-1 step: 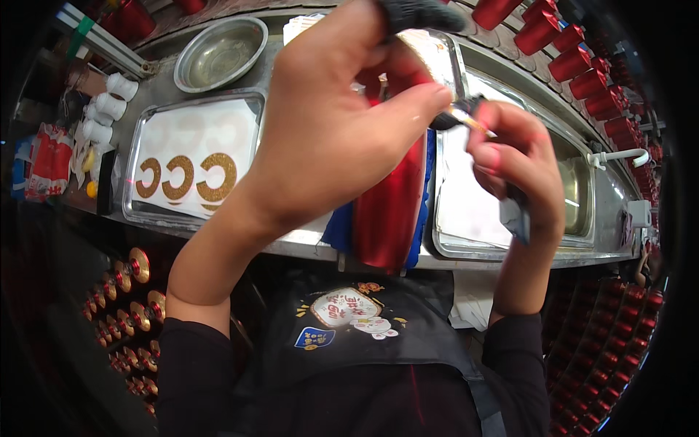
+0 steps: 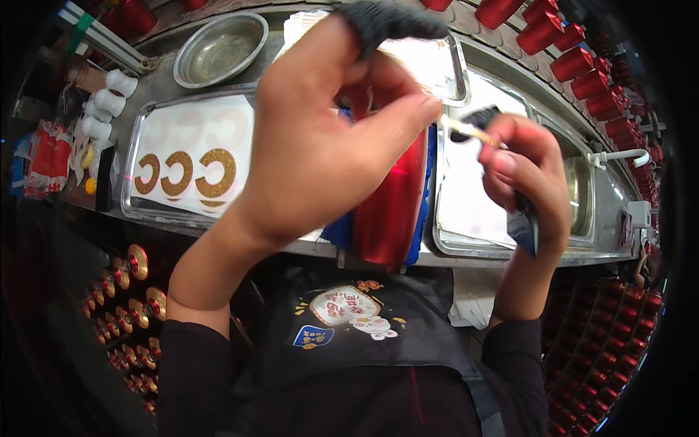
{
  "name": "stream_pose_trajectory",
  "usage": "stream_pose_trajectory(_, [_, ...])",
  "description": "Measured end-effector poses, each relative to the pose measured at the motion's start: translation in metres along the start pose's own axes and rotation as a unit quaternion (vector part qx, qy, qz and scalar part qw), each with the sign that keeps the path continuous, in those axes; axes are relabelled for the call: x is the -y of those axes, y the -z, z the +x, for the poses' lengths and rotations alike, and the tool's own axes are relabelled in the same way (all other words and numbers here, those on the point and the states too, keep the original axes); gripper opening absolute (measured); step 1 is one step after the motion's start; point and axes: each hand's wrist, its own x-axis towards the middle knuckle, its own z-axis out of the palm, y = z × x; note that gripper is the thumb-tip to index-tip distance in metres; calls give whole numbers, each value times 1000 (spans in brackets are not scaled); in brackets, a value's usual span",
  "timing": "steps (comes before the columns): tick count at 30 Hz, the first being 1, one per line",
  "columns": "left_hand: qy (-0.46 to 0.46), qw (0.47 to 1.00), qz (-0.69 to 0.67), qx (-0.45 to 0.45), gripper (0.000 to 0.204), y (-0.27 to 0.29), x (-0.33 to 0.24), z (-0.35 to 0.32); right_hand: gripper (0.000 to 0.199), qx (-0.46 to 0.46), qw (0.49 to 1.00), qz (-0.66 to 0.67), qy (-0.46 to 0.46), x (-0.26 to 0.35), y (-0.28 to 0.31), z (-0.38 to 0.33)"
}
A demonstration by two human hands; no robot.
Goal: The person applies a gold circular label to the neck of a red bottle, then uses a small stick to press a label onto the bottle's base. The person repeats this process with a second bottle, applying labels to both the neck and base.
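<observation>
My left hand (image 2: 320,138), a dark covering on its forefinger, is closed in a pinch above a shiny red metal cylinder (image 2: 389,218). Between its thumb tip and my right hand (image 2: 535,164) runs a thin white-and-gold strip (image 2: 477,133), blurred by motion. The right thumb and forefinger pinch the strip's other end. A flat grey-blue piece (image 2: 521,229) sticks out below the right palm; its kind I cannot make out. Under the cylinder lies a blue cloth (image 2: 421,237). The cylinder's upper part is hidden behind my left hand.
On the left, a metal tray (image 2: 127,197) holds a white sheet (image 2: 156,120) with gold C-shaped decals (image 2: 216,173). Behind it sits a metal bowl (image 2: 222,51). Another tray (image 2: 473,251) with white sheets lies right, beside a sink (image 2: 581,197). Red cylinders (image 2: 539,33) line the far right.
My left hand has shifted slightly left and down. My right hand has moved a little right and down, and more of the strip shows between them.
</observation>
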Motion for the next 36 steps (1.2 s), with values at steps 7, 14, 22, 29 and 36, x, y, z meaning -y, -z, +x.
stream_pose_trajectory(7, [168, 979, -86, -80, 40, -30, 24, -137, 17, -91, 989, -106, -37, -43, -31, -88])
stream_pose_trajectory(14, [197, 963, -93, -160, 39, -48, 43, -180, 11, -112, 987, -40, -109, -98, -48, -105])
stream_pose_trajectory(22, [211, 960, -73, -169, 22, -40, 54, -180, 12, -114, 991, -10, -72, -110, -53, -100])
stream_pose_trajectory(29, [233, 943, -225, -76, 69, -28, 67, -173, 11, -108, 990, 38, -77, -106, -53, -106])
stream_pose_trajectory(36, [202, 946, -249, -42, 78, -42, 74, -176, 11, -112, 989, 52, -80, -105, -52, -109])
